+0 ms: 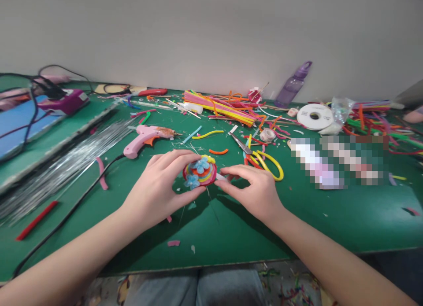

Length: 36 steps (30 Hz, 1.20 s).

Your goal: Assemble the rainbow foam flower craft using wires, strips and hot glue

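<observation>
Down at the near edge both forearms come in over the green counter (231, 226), knees just visible below it. The left hand (158, 189) curls around a round multicoloured disc (200, 171) with blue flowers on it, fingers over its top and thumb under, so its left side is hidden. The right hand (254, 189) pinches narrow on a short white stick (220, 177) at the disc's right edge; the join is hard to make out. Just beyond lie yellow-handled scissors (264, 160) and a pink glue gun (147, 136). A blurred patch hides things to the right. Farther back there are coloured strips (224, 105), a white reel (315, 116) and a purple bottle (292, 88) by the wall.
</observation>
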Tool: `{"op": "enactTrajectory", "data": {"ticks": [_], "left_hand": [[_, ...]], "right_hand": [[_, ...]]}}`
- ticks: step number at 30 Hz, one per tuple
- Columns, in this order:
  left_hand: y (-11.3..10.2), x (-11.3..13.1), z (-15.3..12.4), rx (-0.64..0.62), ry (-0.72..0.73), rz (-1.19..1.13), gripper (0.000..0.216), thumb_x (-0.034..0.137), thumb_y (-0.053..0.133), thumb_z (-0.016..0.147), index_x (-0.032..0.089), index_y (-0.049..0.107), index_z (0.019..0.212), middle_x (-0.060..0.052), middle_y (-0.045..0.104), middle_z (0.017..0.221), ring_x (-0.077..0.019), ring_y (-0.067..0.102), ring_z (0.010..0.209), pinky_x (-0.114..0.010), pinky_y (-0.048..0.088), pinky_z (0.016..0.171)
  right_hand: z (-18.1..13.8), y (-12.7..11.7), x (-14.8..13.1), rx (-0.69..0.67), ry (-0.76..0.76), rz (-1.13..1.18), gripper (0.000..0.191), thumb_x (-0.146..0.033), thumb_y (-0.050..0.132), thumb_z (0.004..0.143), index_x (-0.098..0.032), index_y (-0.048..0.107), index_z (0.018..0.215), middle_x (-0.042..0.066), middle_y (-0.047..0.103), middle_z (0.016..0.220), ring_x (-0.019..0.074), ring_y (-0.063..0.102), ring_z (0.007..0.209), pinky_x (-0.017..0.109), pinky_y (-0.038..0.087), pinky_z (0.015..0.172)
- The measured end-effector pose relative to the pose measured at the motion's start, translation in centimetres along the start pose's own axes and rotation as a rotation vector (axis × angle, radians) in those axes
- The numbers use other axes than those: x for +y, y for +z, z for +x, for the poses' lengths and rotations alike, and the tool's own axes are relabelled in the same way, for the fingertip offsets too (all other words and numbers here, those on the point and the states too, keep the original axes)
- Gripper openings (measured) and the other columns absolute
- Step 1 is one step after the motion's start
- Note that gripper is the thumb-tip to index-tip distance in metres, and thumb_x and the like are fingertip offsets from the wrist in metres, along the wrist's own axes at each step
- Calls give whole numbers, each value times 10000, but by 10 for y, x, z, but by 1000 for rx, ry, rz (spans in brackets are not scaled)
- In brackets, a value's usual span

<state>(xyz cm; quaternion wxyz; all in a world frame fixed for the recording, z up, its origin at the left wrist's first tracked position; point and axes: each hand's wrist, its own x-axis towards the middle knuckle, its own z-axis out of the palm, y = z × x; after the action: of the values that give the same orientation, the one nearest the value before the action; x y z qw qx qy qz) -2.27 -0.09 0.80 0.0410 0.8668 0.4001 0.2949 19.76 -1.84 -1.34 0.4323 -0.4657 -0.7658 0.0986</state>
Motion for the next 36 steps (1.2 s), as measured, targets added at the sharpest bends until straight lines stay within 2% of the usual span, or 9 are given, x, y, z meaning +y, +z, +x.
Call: {"op": "enactTrajectory", "data": {"ticks": [2,5,10,36], "left_hand": [[0,0,0,1,-3,3,461,415,640,817,198,525,1207,-86,611,1216,-242,567,1135,-398,446,950],[0,0,0,0,-8,4,450,417,633,822,208,526,1205,-83,612,1216,-242,567,1136,-395,444,952],[0,0,0,2,-6,-4,452,422,630,822,210,522,1207,-86,613,1215,-245,569,1135,-396,444,955],[2,0,1,-6,-1,0,446,408,635,823,210,519,1207,-90,611,1218,-243,564,1142,-403,439,967]], "right_hand": [[0,-4,0,25,-25,2,196,-281,735,770,-164,710,925,31,731,821,136,672,699,263,541,682],[-2,-7,1,60,-89,0,109,-230,713,789,-163,706,874,48,721,842,143,677,768,267,545,740],[-4,-5,2,54,-144,-10,67,-197,686,815,-161,710,867,55,719,840,142,671,777,270,542,738],[0,2,0,14,-123,-45,109,-218,623,864,-183,721,832,45,734,813,145,671,742,290,543,699]]}}
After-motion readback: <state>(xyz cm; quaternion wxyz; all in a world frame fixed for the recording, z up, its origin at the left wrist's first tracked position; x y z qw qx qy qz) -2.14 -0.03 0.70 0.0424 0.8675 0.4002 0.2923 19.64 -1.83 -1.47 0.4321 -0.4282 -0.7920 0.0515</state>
